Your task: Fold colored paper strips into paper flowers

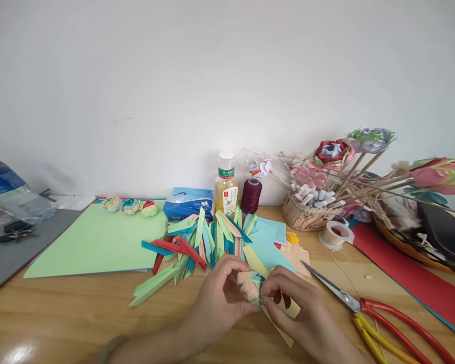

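Both my hands are together low in the middle of the view, over the table (79,316), forearms angling in from the near edge. Left hand (220,289) turned inward, fingers arched over the top, thumb beneath, pinching the left side of a small folded paper piece (250,288) in peach, green and blue. Right hand (293,301) comes from the other side, thumb and fingertips nipped together on the piece's right edge; the exact contact is partly hidden by my fingers. The piece sits between the two, above a pale yellow strip (278,322). Just beyond my left hand, a loose heap of folded paper strips (197,237), overlapping at all angles. Light blue paper (267,247) lies beyond the piece. Scissors (347,299) lie near my right hand, blades pointing away, red handles toward me. Farther back, left to right: three paper rosettes (130,206) on a green sheet (98,242), blue tissue pack (187,203), bottle (226,187), dark red thread spool (251,196), woven basket (307,215) with white paper rolls (313,194) in it.
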{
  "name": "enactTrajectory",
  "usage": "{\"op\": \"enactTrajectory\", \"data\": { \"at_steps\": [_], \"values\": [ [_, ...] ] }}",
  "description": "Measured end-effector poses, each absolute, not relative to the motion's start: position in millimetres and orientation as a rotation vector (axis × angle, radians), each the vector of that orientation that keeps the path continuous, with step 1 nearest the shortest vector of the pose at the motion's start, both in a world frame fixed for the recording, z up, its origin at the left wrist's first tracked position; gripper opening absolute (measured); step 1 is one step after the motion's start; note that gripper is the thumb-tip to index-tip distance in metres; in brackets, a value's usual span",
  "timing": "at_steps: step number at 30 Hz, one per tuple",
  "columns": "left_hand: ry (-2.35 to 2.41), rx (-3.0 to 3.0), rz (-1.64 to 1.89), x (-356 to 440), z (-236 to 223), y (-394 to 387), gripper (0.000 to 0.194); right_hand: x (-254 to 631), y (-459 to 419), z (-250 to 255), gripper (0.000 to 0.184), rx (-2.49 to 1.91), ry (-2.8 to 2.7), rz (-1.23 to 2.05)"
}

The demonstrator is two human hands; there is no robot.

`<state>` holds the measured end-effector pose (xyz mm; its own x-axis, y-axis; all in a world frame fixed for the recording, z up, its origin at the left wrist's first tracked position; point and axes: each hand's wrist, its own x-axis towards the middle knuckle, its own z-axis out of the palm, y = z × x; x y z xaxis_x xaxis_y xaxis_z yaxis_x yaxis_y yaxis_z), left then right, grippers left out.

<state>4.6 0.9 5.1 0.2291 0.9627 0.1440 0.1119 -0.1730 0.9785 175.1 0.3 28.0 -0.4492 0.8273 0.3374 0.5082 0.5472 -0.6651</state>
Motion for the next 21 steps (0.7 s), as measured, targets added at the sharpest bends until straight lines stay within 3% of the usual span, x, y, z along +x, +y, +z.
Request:
{"op": "enactTrajectory", "data": {
  "at_steps": [21],
  "values": [
    [1.139,1.479,1.063,3.3,5.3,-1.9,0.035,173.1,2.0,24.9,0.015,-1.136,-2.162,0.592]
  ]
}}
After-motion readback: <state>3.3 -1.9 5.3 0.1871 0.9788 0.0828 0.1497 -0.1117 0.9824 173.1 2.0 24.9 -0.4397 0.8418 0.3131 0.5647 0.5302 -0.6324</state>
